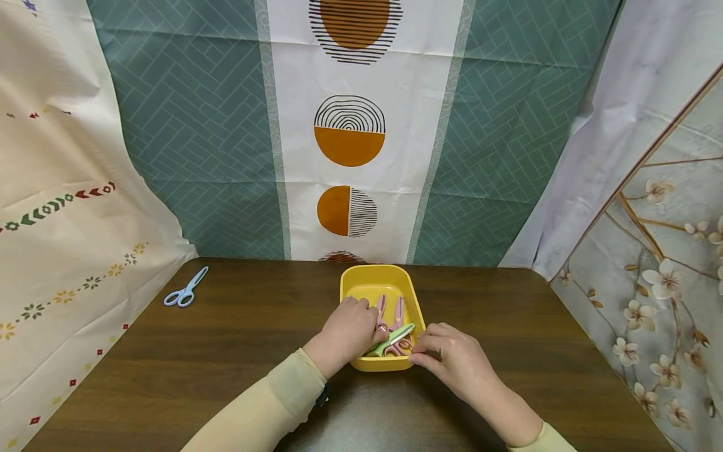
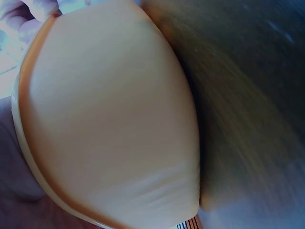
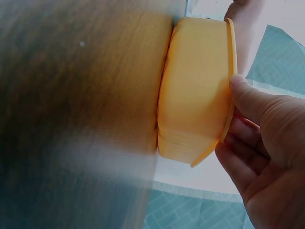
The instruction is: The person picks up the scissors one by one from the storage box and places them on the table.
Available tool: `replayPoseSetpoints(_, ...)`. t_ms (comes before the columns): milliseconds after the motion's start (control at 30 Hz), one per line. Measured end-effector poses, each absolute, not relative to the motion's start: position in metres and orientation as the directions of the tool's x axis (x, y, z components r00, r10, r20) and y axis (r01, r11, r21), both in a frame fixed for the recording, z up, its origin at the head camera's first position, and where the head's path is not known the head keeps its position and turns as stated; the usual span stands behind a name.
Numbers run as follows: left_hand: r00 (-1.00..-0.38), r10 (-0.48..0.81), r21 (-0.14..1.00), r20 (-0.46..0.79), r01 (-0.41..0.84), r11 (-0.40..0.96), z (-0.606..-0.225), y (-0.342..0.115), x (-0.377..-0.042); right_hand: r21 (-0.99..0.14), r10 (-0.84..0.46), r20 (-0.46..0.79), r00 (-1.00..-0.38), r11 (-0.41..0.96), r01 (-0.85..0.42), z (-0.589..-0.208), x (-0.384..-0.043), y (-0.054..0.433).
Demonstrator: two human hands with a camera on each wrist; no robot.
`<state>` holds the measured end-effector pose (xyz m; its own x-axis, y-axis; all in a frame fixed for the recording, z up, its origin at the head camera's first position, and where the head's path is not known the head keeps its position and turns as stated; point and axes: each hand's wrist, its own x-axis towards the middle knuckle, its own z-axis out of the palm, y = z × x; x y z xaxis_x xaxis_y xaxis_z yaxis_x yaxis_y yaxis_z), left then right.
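Note:
A yellow tray (image 1: pixel 380 363) stands at the middle of the table, holding pink scissors (image 1: pixel 399 309) and green scissors (image 1: pixel 398 334). My left hand (image 1: pixel 349 333) reaches over the tray's left side with the fingers bent down inside, beside the green scissors. What those fingertips touch is hidden; in the left wrist view the tray wall (image 2: pixel 114 114) blocks most of the scene. At the right front corner my right hand (image 1: pixel 457 358) pinches the tray rim. In the right wrist view its thumb (image 3: pixel 248 93) presses the rim, with the other fingers on the inner side.
Light blue scissors (image 1: pixel 186 289) lie alone near the table's far left corner. The dark wooden table (image 1: pixel 254 326) ends at a hanging patterned cloth (image 1: pixel 361 125) behind the tray. More cloth hangs at the left (image 1: pixel 73 251) and right sides.

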<state>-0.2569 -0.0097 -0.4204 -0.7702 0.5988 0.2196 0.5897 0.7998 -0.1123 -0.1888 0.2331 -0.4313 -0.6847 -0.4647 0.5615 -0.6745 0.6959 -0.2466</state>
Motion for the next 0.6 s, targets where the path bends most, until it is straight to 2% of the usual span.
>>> replayPoseSetpoints(267, -0.775, 0.597, -0.123, 0.207, 0.585, 0.801, -0.4223, -0.009, -0.2583, -0.251, -0.461, 0.554, -0.693, 0.701, -0.667, -0.4311, -0.1883, 0.2335)
replayPoseSetpoints(600, -0.729, 0.648, -0.121, 0.218, 0.639, 0.76, -0.4228, -0.0125, -0.2565, -0.233, -0.47, 0.57, -0.674, 0.695, -0.681, -0.4321, -0.1891, 0.2332)
